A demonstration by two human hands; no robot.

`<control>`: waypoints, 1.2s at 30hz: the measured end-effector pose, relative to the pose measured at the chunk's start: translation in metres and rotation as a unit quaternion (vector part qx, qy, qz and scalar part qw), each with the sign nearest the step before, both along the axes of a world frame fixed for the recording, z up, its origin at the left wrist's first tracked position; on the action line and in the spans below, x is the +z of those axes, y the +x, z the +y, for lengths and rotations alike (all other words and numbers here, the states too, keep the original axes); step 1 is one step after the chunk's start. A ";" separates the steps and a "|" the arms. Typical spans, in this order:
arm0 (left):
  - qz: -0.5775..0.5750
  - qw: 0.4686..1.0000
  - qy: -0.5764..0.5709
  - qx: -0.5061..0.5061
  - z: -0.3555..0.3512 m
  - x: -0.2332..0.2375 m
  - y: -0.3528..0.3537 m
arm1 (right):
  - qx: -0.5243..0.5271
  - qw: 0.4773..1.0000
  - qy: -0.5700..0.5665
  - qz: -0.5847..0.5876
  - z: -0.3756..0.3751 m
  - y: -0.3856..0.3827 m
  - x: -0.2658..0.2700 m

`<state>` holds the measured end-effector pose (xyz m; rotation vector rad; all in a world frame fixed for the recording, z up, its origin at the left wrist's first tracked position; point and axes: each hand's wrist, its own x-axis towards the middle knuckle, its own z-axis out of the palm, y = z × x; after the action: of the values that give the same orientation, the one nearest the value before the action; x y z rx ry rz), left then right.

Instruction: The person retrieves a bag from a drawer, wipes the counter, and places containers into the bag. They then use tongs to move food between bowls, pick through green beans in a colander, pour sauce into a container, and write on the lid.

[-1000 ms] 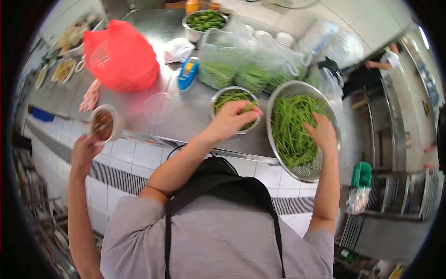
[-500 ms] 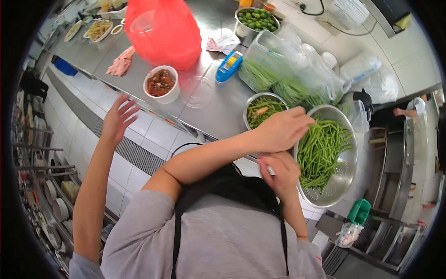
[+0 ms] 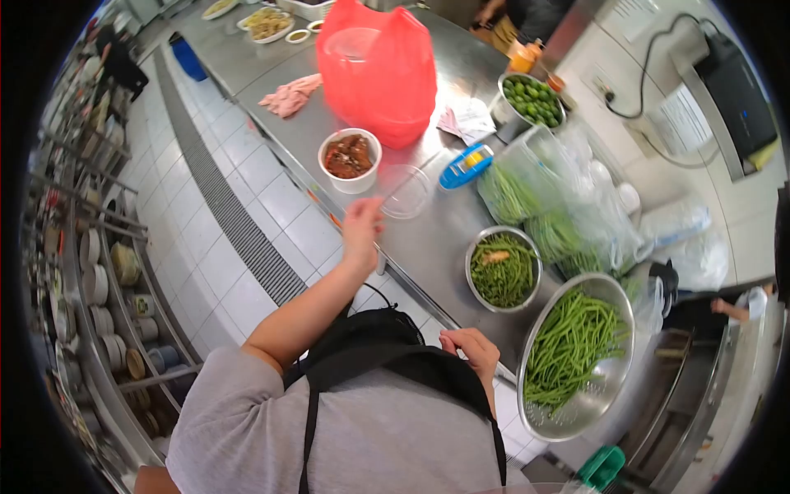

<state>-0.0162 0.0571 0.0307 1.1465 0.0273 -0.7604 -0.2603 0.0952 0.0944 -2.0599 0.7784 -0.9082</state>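
Note:
My left hand (image 3: 363, 232) is closed with fingertips together at the near edge of a clear round plastic lid (image 3: 405, 193). Whether it grips the lid or something thin cannot be made out. The lid lies on the steel counter beside a white tub (image 3: 352, 183) of reddish-brown food. My right hand (image 3: 472, 349) is curled shut at the counter's front edge; what it holds, if anything, is hidden. Just beyond it stands a metal bowl (image 3: 536, 286) of cut green beans with a tan piece on top. At right, a steel colander (image 3: 605, 398) holds long green beans (image 3: 572, 346).
Behind the bowls are plastic bags of greens (image 3: 527, 185), a blue tape dispenser (image 3: 466, 166) and a pot of green limes (image 3: 531, 99). A red plastic bag (image 3: 377, 78) and pink cloth (image 3: 290, 95) are farther left. Shelves line the left; other people are at the back and far right.
My left hand has left the colander and moved left to the lid, uncrossing from my right hand. Another person's arm at left is gone from view. The view has shifted and turned.

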 end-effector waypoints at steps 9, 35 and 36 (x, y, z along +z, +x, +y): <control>0.041 0.999 0.024 -0.014 0.006 -0.009 0.088 | -0.002 0.996 0.089 -0.032 -0.071 0.124 -0.028; -0.109 0.988 -0.106 -0.005 0.203 0.052 0.411 | -0.025 0.962 -0.184 -0.202 -0.177 0.631 -0.093; -0.101 0.991 -0.085 0.000 0.201 0.051 0.426 | -0.019 0.963 -0.178 -0.200 -0.172 0.646 -0.078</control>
<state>0.4103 0.2578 0.0814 1.0547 -0.2040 -0.6303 0.3857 -0.0772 0.0168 -2.0599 0.4593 -1.5176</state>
